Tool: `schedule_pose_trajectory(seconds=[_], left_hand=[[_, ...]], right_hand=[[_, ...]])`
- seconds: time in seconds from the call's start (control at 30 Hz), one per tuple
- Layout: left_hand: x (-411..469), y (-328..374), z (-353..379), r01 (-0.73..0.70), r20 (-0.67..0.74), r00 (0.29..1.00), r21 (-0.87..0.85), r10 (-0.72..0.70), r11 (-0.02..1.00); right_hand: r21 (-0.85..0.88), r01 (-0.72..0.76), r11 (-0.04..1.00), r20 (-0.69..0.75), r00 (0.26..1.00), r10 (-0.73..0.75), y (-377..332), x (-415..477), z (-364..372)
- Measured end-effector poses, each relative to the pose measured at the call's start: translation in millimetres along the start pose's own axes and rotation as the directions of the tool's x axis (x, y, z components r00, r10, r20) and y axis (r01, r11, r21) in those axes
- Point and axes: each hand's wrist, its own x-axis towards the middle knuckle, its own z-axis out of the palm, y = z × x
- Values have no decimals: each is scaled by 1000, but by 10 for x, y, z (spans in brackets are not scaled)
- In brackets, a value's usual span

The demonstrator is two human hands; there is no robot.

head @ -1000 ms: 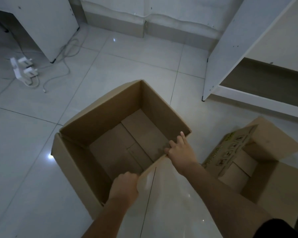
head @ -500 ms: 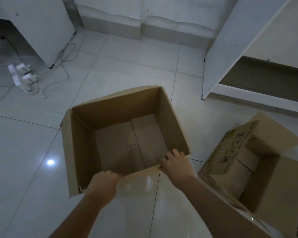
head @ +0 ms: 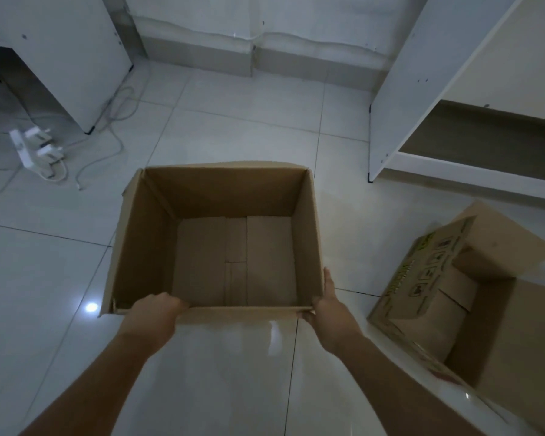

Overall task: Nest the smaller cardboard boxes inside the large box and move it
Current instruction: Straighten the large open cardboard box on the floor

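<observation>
Since half a second ago the large box [head: 214,234] has been turned square to the camera, and the right hand [head: 329,305] has been shifted from the near rim to the near right corner. That corner is now gripped by the right hand, with the fingers laid up the outside of the right wall and the thumb under the near edge. The left hand [head: 156,311] is closed over the near rim towards the left corner, its fingers curled inside. Between the two hands the box is held open side up, empty, with only its folded bottom flaps seen inside; whether it rests on the floor [head: 227,127] or is lifted cannot be told. Just beyond the right hand, a second cardboard box [head: 434,297] with printed symbols lies on the tiles, its flaps open. Farther out on that side a white shelf unit [head: 400,99] stands. Well beyond the left hand, a power strip [head: 33,151] with plugs and loose cables [head: 114,143] lies beside a white cabinet [head: 73,55].
</observation>
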Motion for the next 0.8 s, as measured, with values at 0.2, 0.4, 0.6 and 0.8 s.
schedule_pose_trajectory(seconds=[0.2,0.4,0.6,0.8], left_hand=[[66,-171,-123,29,40,999,29,-30,999],[47,-201,-215,44,81,996,48,-48,998],[-35,59,-181,168,58,983,126,-176,978],[-156,750,-231,157,-114,981,-28,-159,987]], right_hand=[[84,-87,993,-1,996,87,-237,-97,233],[102,-100,990,3,995,100,-309,-146,295],[84,-11,996,-20,1000,13,-234,-185,257],[140,178,974,-42,984,-173,69,-354,191]])
